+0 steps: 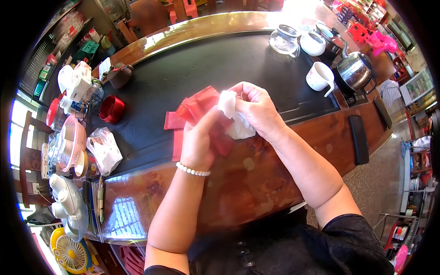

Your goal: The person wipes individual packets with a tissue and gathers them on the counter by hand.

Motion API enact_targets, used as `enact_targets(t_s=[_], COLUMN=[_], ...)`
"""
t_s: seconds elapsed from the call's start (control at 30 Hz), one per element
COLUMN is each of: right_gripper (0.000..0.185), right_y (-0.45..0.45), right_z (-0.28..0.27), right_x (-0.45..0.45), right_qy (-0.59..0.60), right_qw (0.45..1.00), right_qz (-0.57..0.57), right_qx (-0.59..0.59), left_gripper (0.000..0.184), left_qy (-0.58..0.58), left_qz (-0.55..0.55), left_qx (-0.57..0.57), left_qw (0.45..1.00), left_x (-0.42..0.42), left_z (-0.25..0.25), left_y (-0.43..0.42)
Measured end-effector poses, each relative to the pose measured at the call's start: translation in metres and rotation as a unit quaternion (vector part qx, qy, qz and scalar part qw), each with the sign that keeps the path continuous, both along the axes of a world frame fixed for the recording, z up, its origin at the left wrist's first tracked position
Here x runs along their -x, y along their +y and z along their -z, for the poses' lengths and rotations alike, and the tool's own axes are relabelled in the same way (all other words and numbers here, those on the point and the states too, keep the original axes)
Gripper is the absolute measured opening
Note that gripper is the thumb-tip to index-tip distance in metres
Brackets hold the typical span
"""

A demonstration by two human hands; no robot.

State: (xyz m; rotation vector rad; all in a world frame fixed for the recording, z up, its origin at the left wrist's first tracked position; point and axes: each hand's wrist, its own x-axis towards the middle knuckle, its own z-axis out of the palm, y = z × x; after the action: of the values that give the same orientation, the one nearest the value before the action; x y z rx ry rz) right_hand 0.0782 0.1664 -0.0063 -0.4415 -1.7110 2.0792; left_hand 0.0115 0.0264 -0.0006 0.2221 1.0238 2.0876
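Both hands are raised over the front edge of the black tabletop. My right hand (pixel 256 107) is closed on a crumpled white tissue (pixel 241 128), pinching its upper part. My left hand (pixel 199 142), with a white bead bracelet (pixel 193 170) at the wrist, comes up from below; its thumb side meets the tissue and its other fingers are hidden. Red translucent packets (pixel 198 104) lie fanned out behind and around my left hand, some on the black surface and some over the wooden edge. Whether my left hand grips a packet is unclear.
A white cup (pixel 320 76), a steel kettle (pixel 354 71) and a glass pot (pixel 284 41) stand at the back right. A black phone (pixel 359 140) lies on the right wooden edge. To the left are a red bowl (pixel 112 109), a plastic bag (pixel 105 150) and a pink basket (pixel 73 142).
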Motion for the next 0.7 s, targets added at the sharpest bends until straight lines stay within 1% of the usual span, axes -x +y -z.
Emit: enact_targets(t_s=[0.33, 0.43, 0.53, 0.63, 0.7], right_gripper=[0.007, 0.008, 0.009, 0.009, 0.009], right_y=[-0.0003, -0.0002, 0.0021, 0.0029, 0.0011], right_z=[0.0052, 0.0082, 0.0086, 0.0079, 0.0066], right_x=[0.0021, 0.0024, 0.0025, 0.0028, 0.0024], right_qy=[-0.008, -0.003, -0.008, -0.017, -0.011], right_qw=[0.997, 0.997, 0.995, 0.996, 0.998], right_qz=[0.035, 0.029, 0.031, 0.028, 0.021], right_qx=[-0.070, -0.069, -0.094, -0.088, -0.056], left_gripper=[0.028, 0.029, 0.028, 0.027, 0.026], left_qy=[-0.019, -0.023, -0.020, -0.018, -0.020], left_qz=[0.020, 0.025, 0.032, 0.037, 0.035], left_qx=[-0.001, -0.004, -0.002, 0.007, 0.010], left_qw=[1.000, 0.999, 0.999, 0.999, 0.999], left_x=[0.0029, 0.0033, 0.0036, 0.0040, 0.0042], left_z=[0.0050, 0.0053, 0.0059, 0.0049, 0.0047], left_y=[-0.0013, -0.0007, -0.0007, -0.0021, -0.0021])
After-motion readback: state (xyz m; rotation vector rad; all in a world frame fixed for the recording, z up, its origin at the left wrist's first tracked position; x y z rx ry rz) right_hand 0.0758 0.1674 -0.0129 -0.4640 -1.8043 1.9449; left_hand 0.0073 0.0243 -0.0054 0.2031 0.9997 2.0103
